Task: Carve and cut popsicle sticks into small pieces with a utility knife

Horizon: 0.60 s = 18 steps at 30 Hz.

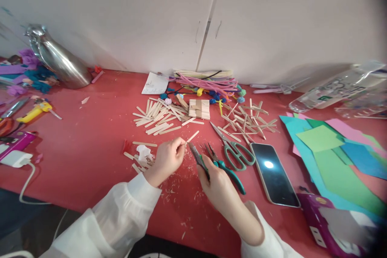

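My left hand point(166, 158) pinches one end of a wooden craft stick point(191, 136) that points up and to the right over the red table point(90, 145). My right hand point(218, 187) is closed around a small cutter with a dark blade and green handle point(198, 160), its tip just below the stick. Wood shavings point(178, 185) lie scattered between my hands. A pile of loose craft sticks point(157, 119) and a small glued block of sticks point(199, 109) lie farther back.
Teal pliers point(225, 167), green scissors point(234, 149) and a phone point(273, 173) lie right of my hands. Coloured paper sheets point(332, 149) and a plastic bottle point(335, 88) sit at right. Pipe cleaners point(208, 82) lie by the wall; a metal jug point(59, 60), glue gun point(34, 112) and charger point(15, 158) at left.
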{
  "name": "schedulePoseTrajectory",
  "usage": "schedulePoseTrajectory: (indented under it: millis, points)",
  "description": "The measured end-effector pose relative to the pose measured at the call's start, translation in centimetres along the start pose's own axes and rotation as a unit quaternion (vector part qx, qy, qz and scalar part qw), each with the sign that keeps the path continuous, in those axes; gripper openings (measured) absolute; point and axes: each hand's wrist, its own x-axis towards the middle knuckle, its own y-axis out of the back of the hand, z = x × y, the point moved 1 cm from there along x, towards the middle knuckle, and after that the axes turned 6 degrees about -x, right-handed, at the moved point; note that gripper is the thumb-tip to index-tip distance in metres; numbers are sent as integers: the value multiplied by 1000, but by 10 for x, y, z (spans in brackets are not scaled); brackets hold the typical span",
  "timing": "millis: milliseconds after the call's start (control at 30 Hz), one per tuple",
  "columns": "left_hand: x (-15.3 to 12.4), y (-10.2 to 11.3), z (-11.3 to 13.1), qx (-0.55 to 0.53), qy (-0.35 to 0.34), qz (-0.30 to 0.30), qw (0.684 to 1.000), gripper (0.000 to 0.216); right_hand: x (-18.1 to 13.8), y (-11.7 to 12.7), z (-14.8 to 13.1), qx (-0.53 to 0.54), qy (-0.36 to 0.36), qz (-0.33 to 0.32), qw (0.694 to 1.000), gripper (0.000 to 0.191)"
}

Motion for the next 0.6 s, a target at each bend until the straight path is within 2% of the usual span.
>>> schedulePoseTrajectory:
  millis: [267,433,600]
  points:
    - [0,-5,-4,45,19,-22,999,14,-6,-12,2,-136,57,18,989,38]
    - [1,-7,-2,78,43,-44,995,14,-6,-8,-6,-239,30,-30,970,38]
    - [4,-6,2,74,59,-58,994,13,-5,3,-21,-319,14,-78,944,48]
